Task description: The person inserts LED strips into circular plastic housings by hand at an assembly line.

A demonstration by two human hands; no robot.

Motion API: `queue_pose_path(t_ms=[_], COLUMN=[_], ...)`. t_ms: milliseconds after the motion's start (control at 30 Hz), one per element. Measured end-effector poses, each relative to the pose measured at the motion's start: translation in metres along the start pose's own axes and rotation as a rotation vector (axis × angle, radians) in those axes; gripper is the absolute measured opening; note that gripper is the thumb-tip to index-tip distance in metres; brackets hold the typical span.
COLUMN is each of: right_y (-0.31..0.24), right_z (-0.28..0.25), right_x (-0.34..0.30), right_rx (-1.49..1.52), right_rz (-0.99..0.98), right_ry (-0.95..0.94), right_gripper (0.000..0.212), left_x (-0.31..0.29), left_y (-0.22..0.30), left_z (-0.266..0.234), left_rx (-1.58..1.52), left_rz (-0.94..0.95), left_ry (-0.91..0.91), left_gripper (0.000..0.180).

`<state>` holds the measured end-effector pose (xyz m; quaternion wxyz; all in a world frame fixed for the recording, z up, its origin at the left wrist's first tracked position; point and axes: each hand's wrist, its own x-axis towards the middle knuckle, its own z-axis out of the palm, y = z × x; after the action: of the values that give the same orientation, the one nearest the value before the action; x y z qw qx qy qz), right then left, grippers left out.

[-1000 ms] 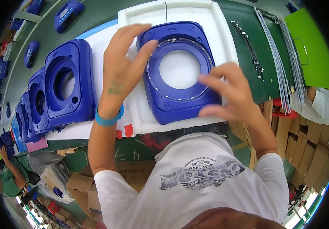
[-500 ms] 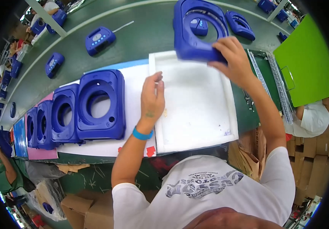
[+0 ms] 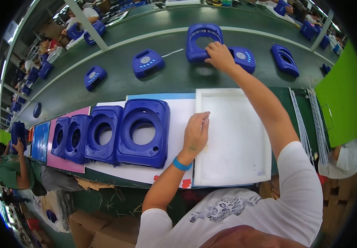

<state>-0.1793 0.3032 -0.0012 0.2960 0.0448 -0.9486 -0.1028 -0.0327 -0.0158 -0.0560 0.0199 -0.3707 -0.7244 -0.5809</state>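
A blue plastic speaker-like housing [image 3: 195,54] with a large round opening stands over the green conveyor belt on the far side. My right hand [image 3: 220,56] is stretched out to it, its fingers gripping the lower right corner. Near the left rim of a white padded tray [image 3: 231,182] hovers my left hand [image 3: 195,133], loosely bent, thumb and fingers a little apart, holding nothing. Left of that hand, several similar blue housings [image 3: 143,152] stand in a row with their openings facing up toward me.
Smaller blue units with round dials [image 3: 148,63] lie on the belt [image 3: 116,89]. Another blue frame [image 3: 285,60] lies at the far right. Thin metal rods [image 3: 319,128] lie right of the tray beside a bright green panel [image 3: 340,99]. A co-worker in green [image 3: 10,171] is at far left.
My right hand has carried the blue housing away from above the tray to the belt, farther out. The left hand stays by the tray's left rim. The whole view has shifted.
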Motion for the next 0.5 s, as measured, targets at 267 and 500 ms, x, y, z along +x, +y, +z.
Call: queue_pose_path(t_ms=[267,500], right_y=[-0.019,-0.014], right_z=[0.04,-0.068], right_x=[-0.013,-0.098], right_rx=[0.083,0.664], right_rz=[0.191,0.158], right_ry=[-0.313,-0.201], right_gripper=[0.07,0.056], left_x=[0.005,0.006], left_y=[0.005,0.006], left_z=[-0.002,0.008], left_rx=[-0.044,-0.046], left_rz=[-0.028,-0.061], left_ry=[0.017,0.008], left_gripper=[0.019,0.017])
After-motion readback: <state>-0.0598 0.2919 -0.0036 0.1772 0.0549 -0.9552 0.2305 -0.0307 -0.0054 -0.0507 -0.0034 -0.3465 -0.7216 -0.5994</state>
